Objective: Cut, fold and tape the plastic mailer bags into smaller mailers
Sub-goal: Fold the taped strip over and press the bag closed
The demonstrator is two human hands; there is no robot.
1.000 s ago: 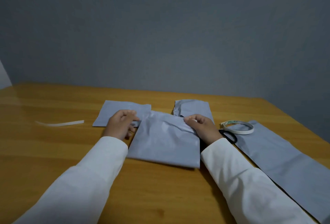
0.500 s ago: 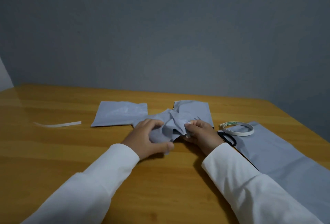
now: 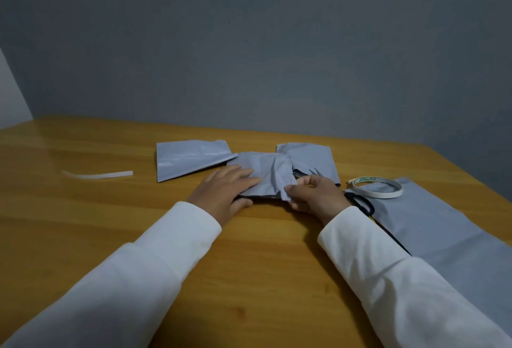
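Grey plastic mailer piece (image 3: 263, 178) lies crumpled at mid-table; it looks light, limp and slick, so I'd hold it by its edges. Left hand (image 3: 224, 195) presses flat on it, right hand (image 3: 313, 195) pinches its near edge. Scissors (image 3: 360, 203) and tape roll (image 3: 376, 187) sit just right.

The scissors (image 3: 360, 205) lie mostly hidden under the right sleeve (image 3: 393, 273) — only a black handle loop shows. The long grey mailer (image 3: 448, 237) runs off the right edge, and the tape roll's (image 3: 377, 187) green print is too blurred to read.
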